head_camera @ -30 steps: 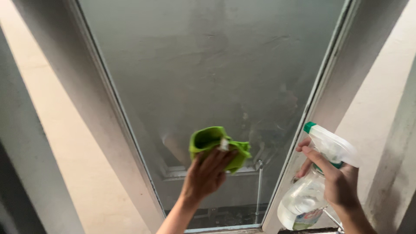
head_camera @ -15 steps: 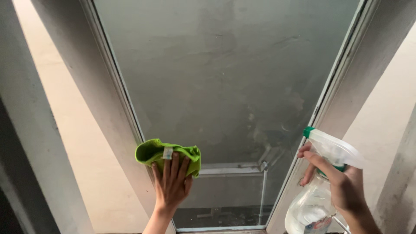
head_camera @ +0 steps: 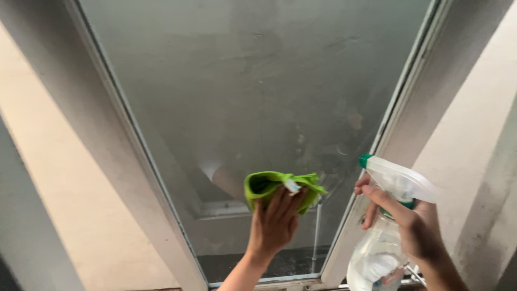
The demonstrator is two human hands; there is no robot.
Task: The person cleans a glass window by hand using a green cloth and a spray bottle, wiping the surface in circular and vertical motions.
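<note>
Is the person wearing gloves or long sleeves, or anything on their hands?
No gloves. The left hand and right hand are both bare, with no rings showing on the fingers. No watch or bracelet shows at either wrist. The forearms that show are bare too, so no sleeves reach down into view.

A pale grey window frame (head_camera: 134,161) is seen running up both sides of the view, and a beige wall (head_camera: 48,183) is shown beyond its left side. A second beige wall (head_camera: 474,124) is seen to the right. A thin vertical metal rod (head_camera: 316,226) is visible low down, near the frame's bottom rail (head_camera: 258,281).
</note>
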